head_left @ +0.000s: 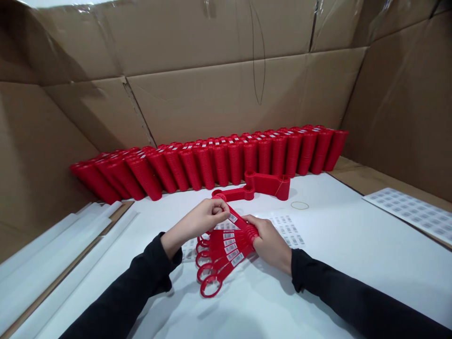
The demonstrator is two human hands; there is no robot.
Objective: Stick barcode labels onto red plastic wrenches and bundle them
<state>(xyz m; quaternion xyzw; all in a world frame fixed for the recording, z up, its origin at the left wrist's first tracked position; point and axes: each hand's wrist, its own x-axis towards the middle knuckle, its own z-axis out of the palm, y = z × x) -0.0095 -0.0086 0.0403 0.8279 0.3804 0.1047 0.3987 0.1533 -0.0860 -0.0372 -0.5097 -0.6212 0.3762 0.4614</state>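
My right hand (271, 241) is wrapped around one end of a fanned bunch of red plastic ring-ended strips (226, 263). Their other ends, open rings, spread out to the left. White barcode labels (231, 249) show on several strips. At the top of the fan, my left hand (208, 216) is closed in a pinch at the far end of the uppermost strip, just by its label. Its fingertips partly hide that end. Beneath the bunch, a sheet of barcode labels (287, 230) lies on the white table (339, 273), partly covered by the strips and my hands.
Behind stand long rows of red stacks (219, 165) against a cardboard wall (212, 103). Nearer lie more red strips, one stack (270, 184) banded, and a loose rubber band (300, 205). Another label sheet (413, 209) is at right; white sheets (67, 249) lie at left.
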